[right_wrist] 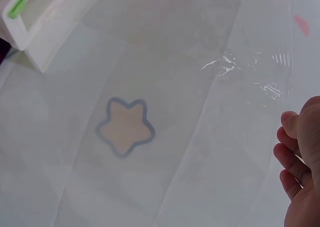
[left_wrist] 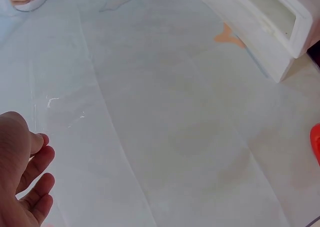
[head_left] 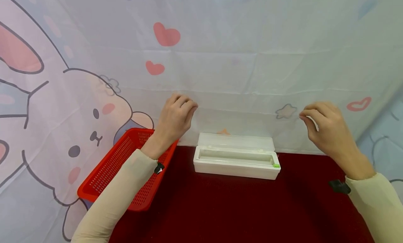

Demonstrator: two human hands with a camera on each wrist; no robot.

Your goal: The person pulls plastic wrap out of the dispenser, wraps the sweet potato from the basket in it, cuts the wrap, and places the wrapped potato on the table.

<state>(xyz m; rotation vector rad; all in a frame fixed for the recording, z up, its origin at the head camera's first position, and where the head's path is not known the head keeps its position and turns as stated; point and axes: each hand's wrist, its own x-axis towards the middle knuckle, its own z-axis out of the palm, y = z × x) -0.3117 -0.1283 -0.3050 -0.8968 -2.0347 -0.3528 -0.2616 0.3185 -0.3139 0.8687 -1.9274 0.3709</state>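
Left fingers (head_left: 189, 105), right fingers (head_left: 315, 112) pinched together on clear film (right_wrist: 228, 64) near open white box (head_left: 236, 170). Step looked like spreading film; next move likely needed steady pull.

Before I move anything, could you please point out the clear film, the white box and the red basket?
Clear film (right_wrist: 228, 67), right wrist view: a shiny crease.
White box (head_left: 235, 169), head view: front wall.
Red basket (head_left: 110, 166), head view: side wall.

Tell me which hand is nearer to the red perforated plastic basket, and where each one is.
Left. In the head view, the left hand is raised near the upper right corner of the basket; the right hand is far to its right, beyond the long white rectangular box.
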